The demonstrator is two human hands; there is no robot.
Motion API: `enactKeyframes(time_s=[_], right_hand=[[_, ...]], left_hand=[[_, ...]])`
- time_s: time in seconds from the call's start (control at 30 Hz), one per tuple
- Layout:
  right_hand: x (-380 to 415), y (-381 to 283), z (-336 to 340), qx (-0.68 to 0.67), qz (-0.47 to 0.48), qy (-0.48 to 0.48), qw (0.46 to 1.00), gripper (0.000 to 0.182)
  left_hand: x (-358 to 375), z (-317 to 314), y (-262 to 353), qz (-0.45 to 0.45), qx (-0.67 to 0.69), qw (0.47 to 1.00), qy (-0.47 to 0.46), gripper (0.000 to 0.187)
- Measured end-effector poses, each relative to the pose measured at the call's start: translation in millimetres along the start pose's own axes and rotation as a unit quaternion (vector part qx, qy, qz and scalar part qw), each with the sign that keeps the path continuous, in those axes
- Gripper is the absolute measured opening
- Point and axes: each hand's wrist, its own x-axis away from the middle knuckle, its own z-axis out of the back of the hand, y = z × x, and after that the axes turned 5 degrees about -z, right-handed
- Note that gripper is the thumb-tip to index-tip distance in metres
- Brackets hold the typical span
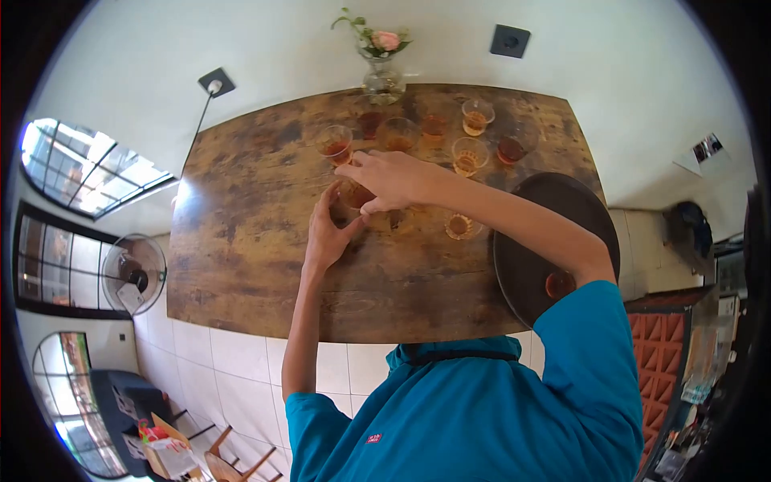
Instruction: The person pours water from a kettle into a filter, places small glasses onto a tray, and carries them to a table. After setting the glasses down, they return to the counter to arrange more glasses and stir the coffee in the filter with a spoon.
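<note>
A clear cup [350, 195] with reddish-brown liquid stands on the wooden table [241, 241], partly covered by both hands. My left hand [328, 234] curls around its near left side, thumb and fingers on the cup. Reaching across from the right, my right hand [389, 180] grips the same cup from its far right side. Just beyond my right fingers is another cup [336, 146] with reddish liquid. A cup [398, 136] of amber liquid sits behind the right hand, and a ribbed glass [468, 157] lies right of it.
Several more cups stand toward the back, including a dark red one [511, 150] and an amber one [477, 118]. A ribbed glass [461, 226] is beneath my right forearm. A round dark tray [522, 277] holds one cup [560, 283]. A flower vase [383, 83] stands against the wall.
</note>
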Motion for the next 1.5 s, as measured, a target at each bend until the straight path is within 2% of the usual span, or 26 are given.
enactKeyframes(time_s=[0.1, 0.23, 0.3, 0.33, 0.4, 0.43, 0.47, 0.53, 0.6, 0.63, 0.67, 0.73, 0.8, 0.87, 0.93, 0.97, 1.03, 1.07, 1.13, 1.23, 1.37, 1.5], right_hand=[[60.3, 3.1, 30.4, -0.033, -0.008, 0.04, 0.999, 0.064], [179.7, 11.7, 68.0, -0.122, -0.144, 0.02, 0.982, 0.062], [233.5, 8.9, 77.4, -0.158, -0.246, 0.045, 0.955, 0.061], [256.2, 8.1, 72.0, -0.158, -0.254, 0.045, 0.953, 0.061], [297.0, 3.7, 58.4, -0.068, -0.387, 0.102, 0.914, 0.07], [312.3, 1.1, 48.5, -0.069, -0.396, 0.101, 0.91, 0.07], [324.0, -0.7, 35.9, -0.055, -0.433, 0.093, 0.895, 0.074], [333.3, -6.8, 15.9, -0.046, -0.47, 0.085, 0.877, 0.079], [333.0, -10.7, 5.7, -0.075, -0.507, 0.037, 0.858, 0.088], [329.1, -14.0, 6.2, -0.095, -0.518, 0.023, 0.85, 0.08], [327.0, -14.6, 6.8, -0.096, -0.516, 0.023, 0.851, 0.08], [321.2, -13.6, 9.1, -0.113, -0.53, -0.017, 0.84, 0.065], [315.1, -9.8, 15.1, -0.111, -0.504, -0.009, 0.856, 0.061], [300.6, -5.3, 26.1, -0.111, -0.47, -0.001, 0.876, 0.057], [280.4, -8.0, 42.7, -0.097, -0.392, 0.046, 0.914, 0.06], [268.4, -10.4, 52.1, -0.097, -0.384, 0.045, 0.917, 0.06], [239.2, -16.1, 68.9, -0.08, -0.294, 0.063, 0.95, 0.06], [223.9, -17.6, 72.9, -0.078, -0.288, 0.062, 0.953, 0.06], [191.1, -21.4, 79.6, -0.062, -0.208, 0.075, 0.973, 0.062], [136.8, -20.2, 74.0, -0.061, -0.133, 0.052, 0.988, 0.064], [62.7, -12.3, 57.8, -0.096, -0.074, -0.027, 0.992, 0.069], [12.4, 3.0, 22.4, -0.106, -0.038, 0.001, 0.994, 0.069]], left_hand=[[-8.9, -14.3, -6.8, -0.021, 0.008, 1.0, 0.006, 0.075], [-16.7, -25.4, 0.2, -0.035, 0.032, 0.999, 0.02, 0.069], [-20.1, -24.5, -2.6, -0.001, 0.013, 1.0, 0.004, 0.061], [-19.7, -24.3, -4.3, -0.003, 0.017, 1.0, -0.002, 0.061], [-21.9, -25.5, -8.7, -0.016, 0.031, 0.998, 0.05, 0.056], [-24.5, -23.5, -13.5, -0.005, 0.056, 0.998, 0.04, 0.062], [-26.1, -23.5, -20.2, -0.005, 0.057, 0.998, 0.032, 0.062], [-27.7, -21.7, -29.2, 0.019, -0.06, 0.996, 0.067, 0.066], [-30.7, -17.5, -30.1, 0.02, -0.037, 0.998, 0.045, 0.069], [-30.4, -17.0, -29.5, 0.02, -0.06, 0.996, 0.062, 0.069], [-30.5, -15.9, -29.1, 0.021, -0.084, 0.993, 0.081, 0.069], [-32.9, -9.7, -17.6, 0.031, -0.078, 0.994, 0.076, 0.069], [-32.6, -7.7, -19.0, 0.051, -0.072, 0.993, 0.077, 0.069], [-34.2, -4.9, -32.6, 0.023, -0.089, 0.993, 0.074, 0.07], [-31.9, -1.3, -30.6, 0.039, -0.096, 0.991, 0.08, 0.07], [-32.3, -0.4, -29.0, 0.045, -0.097, 0.991, 0.077, 0.071], [-32.3, -0.1, -33.0, 0.048, -0.101, 0.99, 0.082, 0.071], [-32.3, -0.2, -34.9, 0.048, -0.101, 0.99, 0.081, 0.072], [-29.8, 0.4, -33.0, 0.043, -0.1, 0.99, 0.088, 0.069], [-30.0, 4.7, -37.1, 0.035, -0.09, 0.992, 0.079, 0.063], [-27.1, 13.0, -34.8, 0.012, -0.085, 0.994, 0.061, 0.056], [-24.7, 14.5, -44.7, -0.023, -0.132, 0.985, 0.109, 0.05]])
